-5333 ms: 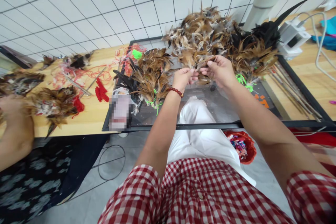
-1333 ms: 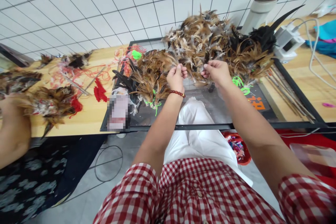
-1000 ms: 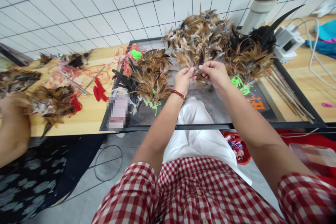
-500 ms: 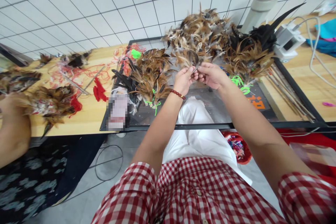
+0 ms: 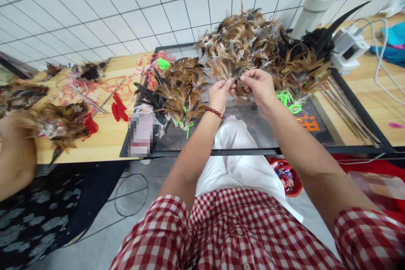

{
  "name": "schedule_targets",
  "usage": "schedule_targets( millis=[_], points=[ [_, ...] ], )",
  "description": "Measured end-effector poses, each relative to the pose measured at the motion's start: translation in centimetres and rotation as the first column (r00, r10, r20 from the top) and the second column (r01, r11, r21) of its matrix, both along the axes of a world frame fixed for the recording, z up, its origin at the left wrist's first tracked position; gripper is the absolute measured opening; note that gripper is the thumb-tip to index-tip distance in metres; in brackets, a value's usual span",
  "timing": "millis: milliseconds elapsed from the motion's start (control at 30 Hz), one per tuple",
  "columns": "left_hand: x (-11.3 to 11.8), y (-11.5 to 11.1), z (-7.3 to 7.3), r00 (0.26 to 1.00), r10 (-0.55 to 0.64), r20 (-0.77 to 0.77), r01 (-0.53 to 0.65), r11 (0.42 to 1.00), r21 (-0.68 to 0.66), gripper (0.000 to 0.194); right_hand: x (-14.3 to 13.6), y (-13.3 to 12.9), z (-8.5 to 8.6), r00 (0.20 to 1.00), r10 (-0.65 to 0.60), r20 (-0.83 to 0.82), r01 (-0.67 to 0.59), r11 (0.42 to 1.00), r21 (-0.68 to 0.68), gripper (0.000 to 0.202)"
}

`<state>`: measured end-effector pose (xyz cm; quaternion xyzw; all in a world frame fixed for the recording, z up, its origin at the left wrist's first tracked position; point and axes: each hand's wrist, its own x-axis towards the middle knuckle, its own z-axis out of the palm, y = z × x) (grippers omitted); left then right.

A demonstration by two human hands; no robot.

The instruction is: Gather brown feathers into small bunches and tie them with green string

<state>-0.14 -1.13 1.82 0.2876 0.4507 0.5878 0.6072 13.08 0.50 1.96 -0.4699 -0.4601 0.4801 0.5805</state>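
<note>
My left hand [image 5: 220, 95], with a red bead bracelet at its wrist, pinches a small bunch of brown feathers [image 5: 225, 68] that fans out above its fingertips. Close to its right, my right hand [image 5: 260, 86] has thumb and forefinger pressed together; whatever is between them is too small to make out. Behind both hands rises a big heap of brown and grey feathers [image 5: 243, 36]. Brown feather bundles [image 5: 183, 88] tied with green string lie to the left of my hands, and another brown bundle [image 5: 300, 71] lies to the right.
A black-framed board [image 5: 247, 151] lies on the wooden table [image 5: 389, 133]. Thin sticks [image 5: 351, 114] rest at its right, near a white charger [image 5: 349, 50] and a pale bottle [image 5: 316, 8]. At the left, another person's arm [image 5: 17, 152] is beside a feather bundle [image 5: 60, 124].
My right hand has moved slightly up and right, opening a small gap between the two hands. My left hand stays at nearly the same spot with the feathers.
</note>
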Motion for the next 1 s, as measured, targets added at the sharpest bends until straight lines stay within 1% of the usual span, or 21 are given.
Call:
schedule_targets(
  millis=[100,133,200,267,300,400,467,533,600,667,700,733,800,833,867,933,1000],
  points=[
    [-0.2,0.1,-0.1,0.999,0.031,0.019,-0.031,0.999,0.014,0.014,0.2,0.0,0.0,1.0,-0.009,-0.016,0.007,0.996,-0.085,0.03],
    [-0.1,0.1,-0.1,0.999,0.032,0.025,-0.033,0.999,0.02,0.014,0.1,0.0,0.0,0.999,0.016,-0.04,-0.02,0.993,-0.119,0.032],
    [0.0,-0.1,-0.1,0.999,0.021,0.024,-0.022,0.999,0.026,0.014,0.1,-0.2,0.2,0.987,0.105,-0.118,-0.124,0.978,-0.166,0.038],
    [0.2,-0.3,0.0,1.0,-0.009,0.012,0.009,0.999,0.033,0.014,0.0,-0.4,0.3,0.971,0.162,-0.178,-0.19,0.969,-0.156,0.044],
    [0.2,-0.4,0.0,1.0,-0.024,0.009,0.023,0.999,0.034,0.014,-0.1,-0.5,0.3,0.97,0.161,-0.181,-0.188,0.972,-0.14,0.046],
    [0.1,-0.4,0.1,0.999,-0.027,0.041,0.026,0.999,0.032,0.013,0.1,-0.4,0.1,0.987,0.11,-0.113,-0.122,0.987,-0.103,0.042],
    [-0.2,-0.2,0.2,0.996,0.015,0.087,-0.017,1.0,0.022,0.011,0.3,-0.1,-0.3,0.994,0.095,-0.045,-0.099,0.99,-0.103,0.034],
    [-0.5,0.1,0.2,0.99,0.061,0.127,-0.063,0.998,0.019,0.01,0.6,0.3,-0.8,0.996,0.068,0.065,-0.061,0.993,-0.1,0.027],
    [-0.6,0.3,0.2,0.986,0.078,0.147,-0.082,0.996,0.023,0.011,0.8,0.7,-1.2,0.98,0.0,0.2,0.005,1.0,-0.025,0.023],
    [-0.6,0.3,0.2,0.988,0.057,0.14,-0.061,0.998,0.022,0.009,0.8,0.8,-1.4,0.963,-0.079,0.256,0.057,0.994,0.091,0.024],
    [-0.5,0.2,0.1,0.991,0.04,0.128,-0.042,0.999,0.017,0.008,0.7,0.8,-1.4,0.968,-0.082,0.239,0.054,0.991,0.121,0.026],
    [-0.3,0.1,0.1,0.993,0.02,0.114,-0.021,1.0,0.011,0.009,0.5,0.7,-1.3,0.978,-0.054,0.199,0.031,0.992,0.119,0.026],
    [0.0,-0.2,0.0,0.996,-0.022,0.091,0.021,1.0,0.003,0.011,0.2,0.4,-0.9,0.994,0.036,0.099,-0.043,0.997,0.061,0.025],
    [0.1,-0.3,0.0,0.996,-0.041,0.085,0.041,0.999,0.002,0.011,0.0,0.2,-0.7,0.996,0.065,0.06,-0.067,0.997,0.04,0.028],
    [0.1,-0.4,0.0,0.995,-0.058,0.083,0.058,0.998,0.001,0.01,-0.1,0.1,-0.5,0.997,0.069,0.03,-0.07,0.997,0.035,0.032],
    [0.1,-0.4,-0.1,0.993,-0.072,0.095,0.072,0.997,-0.002,0.01,0.0,-0.1,-0.2,0.999,0.039,-0.007,-0.039,0.998,0.049,0.04],
    [-0.2,-0.2,-0.1,0.992,-0.05,0.118,0.053,0.999,-0.015,0.012,0.2,0.0,-0.1,1.0,0.011,-0.024,-0.01,0.999,0.053,0.042]
  ],
)
